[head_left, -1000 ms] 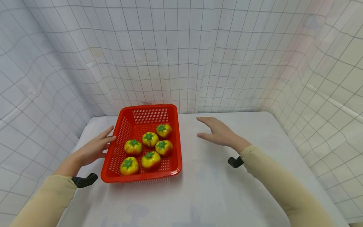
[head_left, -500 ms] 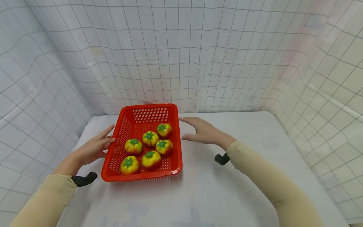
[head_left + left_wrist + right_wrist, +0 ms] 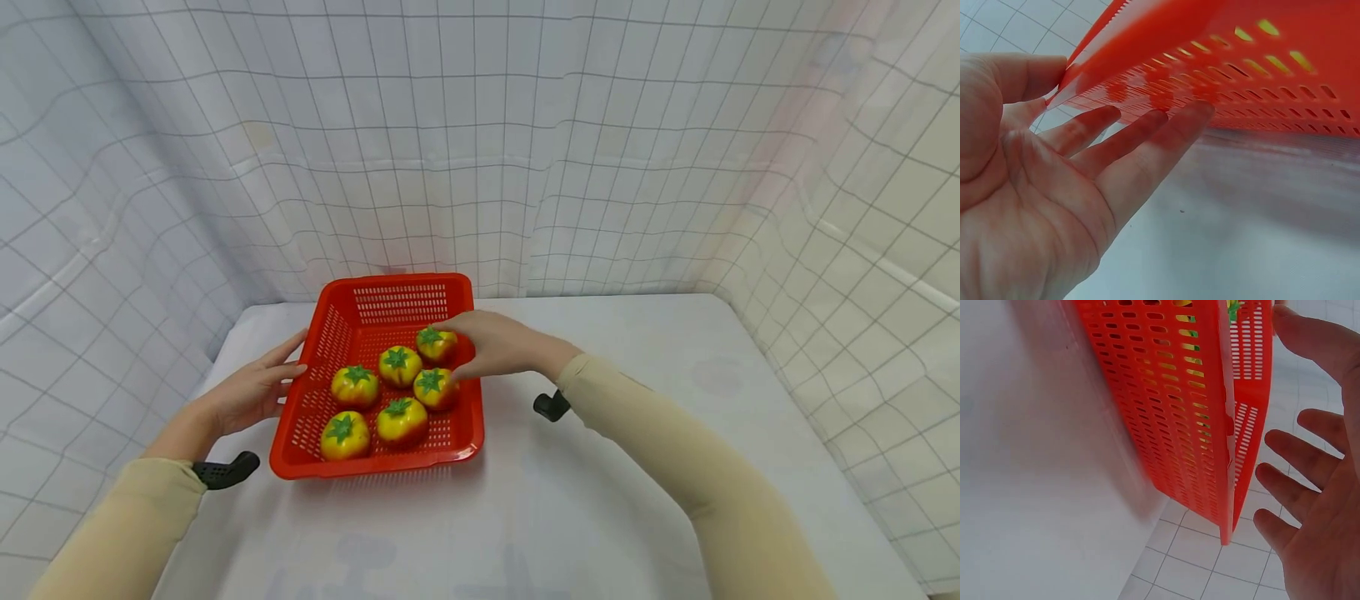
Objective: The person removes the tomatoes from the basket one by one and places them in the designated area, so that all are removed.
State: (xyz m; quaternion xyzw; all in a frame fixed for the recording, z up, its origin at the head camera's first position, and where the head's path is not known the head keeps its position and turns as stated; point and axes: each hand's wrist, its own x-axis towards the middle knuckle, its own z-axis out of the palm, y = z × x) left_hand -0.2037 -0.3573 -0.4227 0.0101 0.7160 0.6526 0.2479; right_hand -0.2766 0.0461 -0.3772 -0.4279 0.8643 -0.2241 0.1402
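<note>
A red plastic basket (image 3: 375, 469) with slotted walls holds several yellow-and-red toy tomatoes (image 3: 402, 422) with green star-shaped leaves. At its left side is my left hand (image 3: 243, 396); in the left wrist view its fairly straight fingertips touch the outer basket wall (image 3: 1310, 37), thumb at the rim. My right hand (image 3: 502, 343) reaches over the right rim, fingers and thumb apart, nearest the back-right tomato (image 3: 433, 343) and the tomato just in front of it (image 3: 435, 390). In the right wrist view, that hand (image 3: 1322, 494) shows an uncovered palm with nothing held.
The basket stands on a white-covered table (image 3: 637, 483), which extends to its right and front. White grid-patterned curtains (image 3: 495, 150) enclose the back and both sides. A black wrist mount (image 3: 225, 472) sticks out under each sleeve.
My right hand has moved left from above the table, across the right rim to over the tomatoes. The left hand stays at the basket's left side.
</note>
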